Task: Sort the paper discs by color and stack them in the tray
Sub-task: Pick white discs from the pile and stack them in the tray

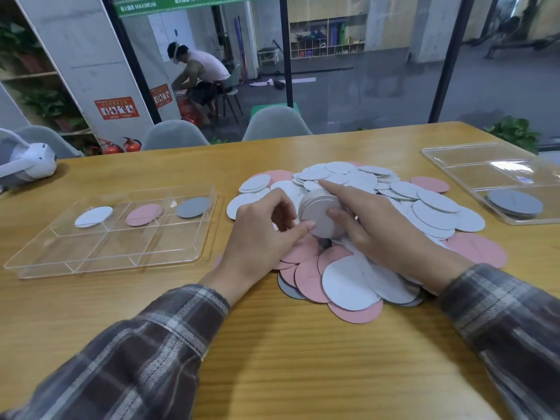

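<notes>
status: early stage. the left tray [36, 262], near the table's [303, 359] left edge, holds one white disc [93, 216], one pink disc [144, 214] and one grey disc [193, 207], each in its own compartment of the far row. the near-row compartments hold nothing. the right tray [439, 159], at the far right corner, holds a low stack of grey discs [515, 203] in its nearest compartment.

remaining: most of the work. the loose pile [430, 207], at the middle of the table, contains many white and pink discs and a few grey ones, mixed and overlapping.

current step, as judged: gathering whites. the left hand [260, 234] and right hand [372, 234] both grip a white stack [321, 218], held on edge just above the pile. the left fingers curl behind the stack, thumb on its front face. the right thumb and fingers curl round its right side, with the index finger straight along the top edge.

surface: light wood-grain table. a white headset [27, 165] lies at the far left edge.

room: two grey chairs [174, 136] stand beyond the far edge. behind them are a glass wall, a concrete pillar [75, 56] with red notices, fire extinguishers [121, 145], a seated person [200, 77] and a plant [515, 131].
</notes>
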`<act>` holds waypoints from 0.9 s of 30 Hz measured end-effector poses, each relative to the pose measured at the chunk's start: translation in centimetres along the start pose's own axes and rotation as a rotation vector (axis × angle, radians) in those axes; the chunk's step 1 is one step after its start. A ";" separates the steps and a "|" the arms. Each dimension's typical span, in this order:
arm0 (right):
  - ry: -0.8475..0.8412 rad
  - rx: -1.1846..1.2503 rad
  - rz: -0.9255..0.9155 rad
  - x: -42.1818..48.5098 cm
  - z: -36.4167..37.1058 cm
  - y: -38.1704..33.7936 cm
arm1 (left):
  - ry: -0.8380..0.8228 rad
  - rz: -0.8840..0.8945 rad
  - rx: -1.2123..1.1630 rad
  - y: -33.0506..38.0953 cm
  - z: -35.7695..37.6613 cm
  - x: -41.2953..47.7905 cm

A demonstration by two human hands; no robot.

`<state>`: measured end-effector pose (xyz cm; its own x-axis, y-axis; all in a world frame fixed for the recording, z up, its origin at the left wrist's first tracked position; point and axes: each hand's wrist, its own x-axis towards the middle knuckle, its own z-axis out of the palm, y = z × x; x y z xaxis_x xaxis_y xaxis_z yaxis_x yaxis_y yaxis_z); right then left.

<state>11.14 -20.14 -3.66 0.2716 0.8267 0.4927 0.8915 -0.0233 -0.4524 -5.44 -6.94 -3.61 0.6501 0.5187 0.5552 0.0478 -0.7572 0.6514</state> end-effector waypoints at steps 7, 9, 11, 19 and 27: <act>0.032 -0.100 0.042 -0.1 -2.3 1.8 | -0.470 0.179 0.085 0.9 0.8 -1.6; 0.016 -0.111 0.052 -0.5 -2.9 2.3 | -0.474 0.166 0.067 0.6 0.6 -1.5; -0.011 -0.120 0.070 -0.9 -3.3 2.6 | -0.470 0.112 0.015 0.5 0.4 -1.4; -0.004 -0.091 0.100 -1.0 -3.4 3.1 | -0.497 -0.075 -0.118 0.7 0.1 -0.9; -0.001 0.008 0.086 -1.4 -3.3 2.2 | -0.314 -0.083 -0.200 -0.2 0.2 -0.3</act>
<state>13.92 -23.20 -2.83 0.3465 0.8227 0.4507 0.8620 -0.0898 -0.4989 -5.48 -6.97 -3.98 0.8527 0.4045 0.3306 -0.0184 -0.6091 0.7929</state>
